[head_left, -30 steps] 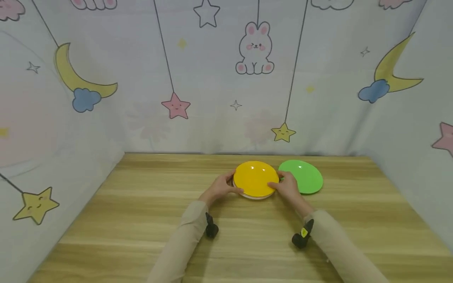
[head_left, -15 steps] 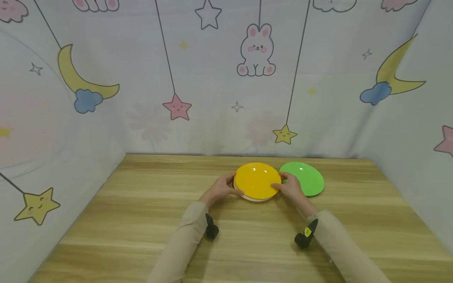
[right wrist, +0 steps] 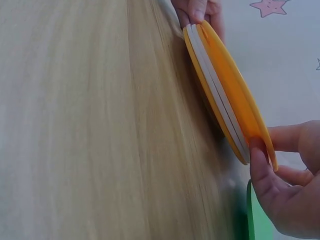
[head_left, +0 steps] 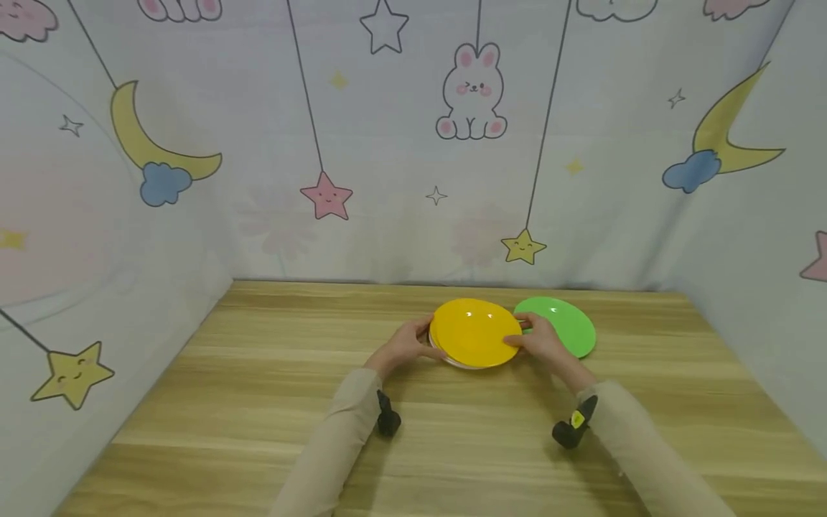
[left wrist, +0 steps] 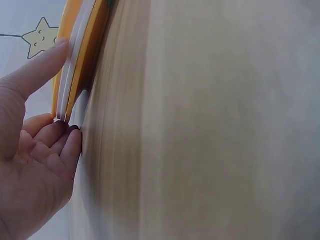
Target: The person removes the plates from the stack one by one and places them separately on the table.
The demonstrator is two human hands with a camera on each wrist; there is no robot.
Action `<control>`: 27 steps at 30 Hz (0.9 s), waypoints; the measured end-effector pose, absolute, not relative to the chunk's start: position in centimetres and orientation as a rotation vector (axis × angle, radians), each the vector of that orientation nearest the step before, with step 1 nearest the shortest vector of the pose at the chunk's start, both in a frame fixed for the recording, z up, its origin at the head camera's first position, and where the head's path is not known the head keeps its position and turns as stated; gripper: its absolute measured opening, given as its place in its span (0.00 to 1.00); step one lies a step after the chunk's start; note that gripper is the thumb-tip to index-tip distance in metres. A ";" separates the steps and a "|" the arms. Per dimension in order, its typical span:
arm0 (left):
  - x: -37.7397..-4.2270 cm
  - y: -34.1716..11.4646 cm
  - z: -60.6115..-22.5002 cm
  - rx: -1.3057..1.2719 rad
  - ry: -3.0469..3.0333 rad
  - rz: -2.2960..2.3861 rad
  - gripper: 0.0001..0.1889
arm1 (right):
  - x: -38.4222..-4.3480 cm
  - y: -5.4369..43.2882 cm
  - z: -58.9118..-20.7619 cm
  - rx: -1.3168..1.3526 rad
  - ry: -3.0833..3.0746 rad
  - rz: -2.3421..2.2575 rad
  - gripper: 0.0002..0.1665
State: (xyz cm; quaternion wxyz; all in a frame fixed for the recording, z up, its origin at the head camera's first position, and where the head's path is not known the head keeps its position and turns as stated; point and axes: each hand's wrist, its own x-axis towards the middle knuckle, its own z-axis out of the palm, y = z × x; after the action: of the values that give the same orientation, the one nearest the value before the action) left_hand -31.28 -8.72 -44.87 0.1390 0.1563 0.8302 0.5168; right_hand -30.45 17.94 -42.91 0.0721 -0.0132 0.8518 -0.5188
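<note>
A yellow-orange plate point(head_left: 477, 332) tops a small stack in the head view. Under it, in the right wrist view, come white plates point(right wrist: 216, 75) and another orange plate point(right wrist: 227, 141) at the bottom. My left hand point(head_left: 407, 343) grips the left side of the stack, thumb across the near edges and fingertips at the rim. My right hand point(head_left: 544, 340) pinches the right rim of the top plate, which stands raised from the white ones on that side. To the right, a green plate point(head_left: 571, 329) lies on the table, partly hidden by the right hand.
The wood-grain table point(head_left: 258, 402) ends at a white curtain point(head_left: 388, 244) printed with stars, moons and a rabbit. More of this cloth hangs at both sides. Dark wrist cameras are strapped over beige sleeves point(head_left: 326, 438).
My right hand has moved a little to the right with the top plate, whose right rim has come away from the stack. The left hand keeps its hold.
</note>
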 end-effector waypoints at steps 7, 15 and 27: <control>-31.0 -8.7 -44.7 0.476 2.391 1.508 0.47 | -29.7 18.4 -42.1 -0.097 2.558 -1.522 0.36; -31.0 -8.4 -44.8 0.473 2.418 1.447 0.47 | -29.3 19.1 -42.3 -0.045 2.453 -1.649 0.35; -30.9 -8.7 -44.6 0.458 2.425 1.449 0.46 | -28.7 19.6 -41.7 0.070 2.393 -1.812 0.36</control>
State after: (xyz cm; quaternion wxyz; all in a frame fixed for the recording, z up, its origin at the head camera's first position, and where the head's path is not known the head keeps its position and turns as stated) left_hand -30.85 -8.67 -44.64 0.1395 0.1584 0.8391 0.5014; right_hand -28.68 19.61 -41.73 0.0695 0.0231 0.7952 -0.6020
